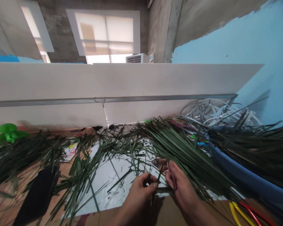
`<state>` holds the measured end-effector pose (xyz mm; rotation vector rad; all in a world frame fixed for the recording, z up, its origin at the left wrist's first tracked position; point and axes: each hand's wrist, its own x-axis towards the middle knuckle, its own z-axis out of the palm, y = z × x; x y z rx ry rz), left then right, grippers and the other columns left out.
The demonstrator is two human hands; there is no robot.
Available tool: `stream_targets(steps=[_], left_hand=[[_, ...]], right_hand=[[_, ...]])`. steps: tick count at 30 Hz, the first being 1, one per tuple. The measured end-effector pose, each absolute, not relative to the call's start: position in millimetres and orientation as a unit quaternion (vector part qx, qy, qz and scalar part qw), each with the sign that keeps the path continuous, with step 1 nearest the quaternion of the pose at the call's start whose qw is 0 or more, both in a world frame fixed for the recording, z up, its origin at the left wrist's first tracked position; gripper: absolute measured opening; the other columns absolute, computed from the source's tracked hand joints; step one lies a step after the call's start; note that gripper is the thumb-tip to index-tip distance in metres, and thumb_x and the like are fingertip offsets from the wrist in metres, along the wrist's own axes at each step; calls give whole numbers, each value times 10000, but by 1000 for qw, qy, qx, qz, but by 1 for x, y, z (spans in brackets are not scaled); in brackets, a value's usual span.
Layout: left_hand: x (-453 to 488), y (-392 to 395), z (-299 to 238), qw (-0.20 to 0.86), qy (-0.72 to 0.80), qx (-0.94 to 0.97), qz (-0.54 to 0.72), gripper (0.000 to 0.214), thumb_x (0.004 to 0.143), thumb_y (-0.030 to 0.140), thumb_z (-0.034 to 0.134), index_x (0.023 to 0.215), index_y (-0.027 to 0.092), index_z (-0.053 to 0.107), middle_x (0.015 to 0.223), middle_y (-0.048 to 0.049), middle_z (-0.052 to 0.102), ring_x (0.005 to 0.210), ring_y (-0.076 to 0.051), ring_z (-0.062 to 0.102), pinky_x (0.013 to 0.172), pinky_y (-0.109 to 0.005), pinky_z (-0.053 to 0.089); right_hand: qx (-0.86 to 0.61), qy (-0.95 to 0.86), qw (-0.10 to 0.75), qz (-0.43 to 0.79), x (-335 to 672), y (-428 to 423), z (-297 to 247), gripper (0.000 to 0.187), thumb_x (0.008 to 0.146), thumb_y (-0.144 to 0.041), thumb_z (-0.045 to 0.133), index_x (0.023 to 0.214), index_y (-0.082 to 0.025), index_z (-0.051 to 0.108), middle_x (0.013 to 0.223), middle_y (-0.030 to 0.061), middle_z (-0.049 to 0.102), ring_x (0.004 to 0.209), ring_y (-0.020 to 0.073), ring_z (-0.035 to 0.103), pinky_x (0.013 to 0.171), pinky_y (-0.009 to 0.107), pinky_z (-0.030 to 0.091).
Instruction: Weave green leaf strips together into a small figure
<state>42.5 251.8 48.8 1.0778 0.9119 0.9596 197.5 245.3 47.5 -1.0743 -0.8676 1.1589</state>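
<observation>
My left hand is closed in a pinch on a narrow dark green leaf strip, low in the middle of the view. Close beside it on the right, my right hand curls around a slim purplish tool, whose exact kind I cannot make out. A small woven dark piece shows near the right fingertips. Both hands are above the front edge of a white sheet strewn with leaf scraps. Just behind the right hand lies a thick bundle of long green leaf strips.
A blue basin full of dark strips stands at the right, with yellow-handled and red-handled tools in front. At the left are a black phone and a green propeller-shaped object. A white partition closes off the back.
</observation>
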Motion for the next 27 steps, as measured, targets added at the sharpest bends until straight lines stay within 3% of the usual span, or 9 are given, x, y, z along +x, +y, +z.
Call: stream_targets(steps=[4,10,16,27], left_hand=[[35,262,47,589,439,496,463,286,618,428,825,635,186,674,625,-15,561,612,-156,471,602,-275,362],[28,272,40,589,440,490,469,371,630,525,815,605,193,652,560,10,489,550,-132,397,548,-262,312],[26,272,46,641,435,476,417,409,586,557,806,607,183,642,453,67,360,442,-81,252,448,-236,179],[26,273,45,657,430,480,391,369,586,507,790,599,185,611,446,76,363,429,-71,242,438,-229,147]], right_hand=[[-479,-418,579,510,206,247,52,454,861,-645,582,977,-218,682,731,-17,611,451,73,293,445,230,223],[-466,-402,529,584,207,253,42,477,720,-653,740,905,-219,671,584,-54,514,518,106,397,507,221,275],[-463,-427,508,587,205,252,42,466,746,-652,716,866,-203,678,555,-65,457,514,106,369,515,222,258],[-466,-459,528,542,206,254,39,487,759,-669,688,812,-184,689,463,-94,333,451,86,227,472,236,138]])
